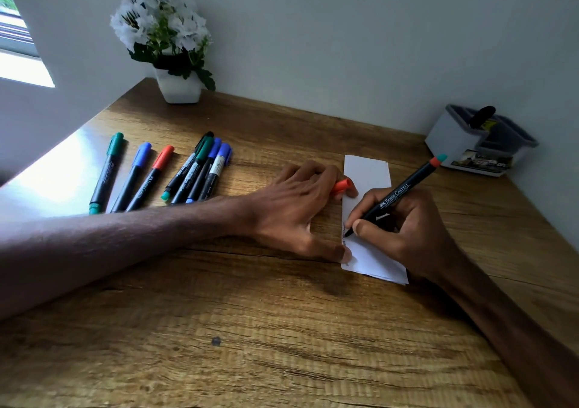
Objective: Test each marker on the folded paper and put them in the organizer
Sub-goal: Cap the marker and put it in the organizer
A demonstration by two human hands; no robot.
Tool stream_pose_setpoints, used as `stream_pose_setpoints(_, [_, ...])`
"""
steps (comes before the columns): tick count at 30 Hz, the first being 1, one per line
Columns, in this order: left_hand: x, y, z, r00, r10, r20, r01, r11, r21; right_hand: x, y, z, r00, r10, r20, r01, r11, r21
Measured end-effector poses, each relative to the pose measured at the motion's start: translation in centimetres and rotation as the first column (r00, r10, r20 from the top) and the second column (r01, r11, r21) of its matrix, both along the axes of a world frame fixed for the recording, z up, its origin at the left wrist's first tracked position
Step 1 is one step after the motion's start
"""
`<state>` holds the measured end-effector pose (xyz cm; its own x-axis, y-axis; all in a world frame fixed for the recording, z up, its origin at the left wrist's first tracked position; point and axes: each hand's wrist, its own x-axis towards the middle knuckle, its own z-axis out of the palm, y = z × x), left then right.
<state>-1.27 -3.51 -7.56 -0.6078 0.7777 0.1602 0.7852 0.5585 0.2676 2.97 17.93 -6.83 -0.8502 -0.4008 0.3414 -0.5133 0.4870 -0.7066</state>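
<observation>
now right hand gripping marker tip-down on folded paper, left hand pinching orange cap

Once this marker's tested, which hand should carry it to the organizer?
Right hand: it grips the marker, and the organizer stands on its side. The left hand holds the orange cap.

Brown streaked wood grain on table. White folded paper. Black held marker, white lettering, orange-and-teal end. Orange cap. Black loose markers, caps green, blue, orange-red. Pale grey organizer, dark rim. White flowers, white pot.
</observation>
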Motion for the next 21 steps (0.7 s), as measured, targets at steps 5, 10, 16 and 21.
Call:
stream_pose_setpoints(5, [0.01,-0.05,0.01,1.0,-0.004,0.009,0.004,1.0,0.01,-0.23,-0.1,-0.12,0.998,-0.067,-0.019,0.067,0.998,-0.012])
stream_pose_setpoints(10, [0.09,-0.04,0.26,1.0,0.004,0.026,-0.004,1.0,-0.007,-0.69,-0.03,-0.38,0.993,-0.114,-0.031,0.114,0.993,-0.009])
stream_pose_setpoints(16, [0.3,-0.26,0.47,0.975,0.064,0.212,-0.103,0.978,0.182,-0.59,0.6,0.01,0.977,-0.155,0.145,0.198,0.914,-0.356])
stream_pose_setpoints(21, [0.71,-0.28,0.08,0.98,0.105,0.171,-0.168,0.896,0.412,-0.82,0.7,0.14,0.975,-0.093,0.202,0.185,0.846,-0.5])
